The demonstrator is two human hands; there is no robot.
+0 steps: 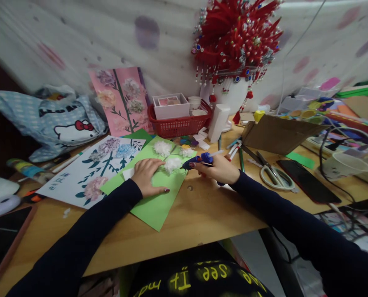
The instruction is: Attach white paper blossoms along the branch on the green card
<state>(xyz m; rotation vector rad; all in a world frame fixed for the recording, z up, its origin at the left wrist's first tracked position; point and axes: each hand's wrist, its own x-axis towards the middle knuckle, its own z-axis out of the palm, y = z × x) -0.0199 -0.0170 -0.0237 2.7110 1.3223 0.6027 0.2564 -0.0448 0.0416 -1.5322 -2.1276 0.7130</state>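
My right hand (222, 169) is wrapped round a blue glue gun (199, 160) with a clear glue stick poking out of its back end. The gun's nozzle points left, close to a white paper flower (173, 166); whether it touches cannot be made out. My left hand (148, 177) lies with fingers spread on a light green sheet (159, 208), fingertips beside that flower. Two more white flowers sit higher on the sheet, one at the top left (162, 148) and a smaller one (186, 152) at the right.
A white sheet with paper flowers (75, 177) lies left. Behind stand a pink flower picture (126, 119), a red basket (179, 127) and a red beaded headdress (239, 45). Scissors (275, 175), a dark phone (309, 181) and cables lie right. Another phone (7, 235) rests near left.
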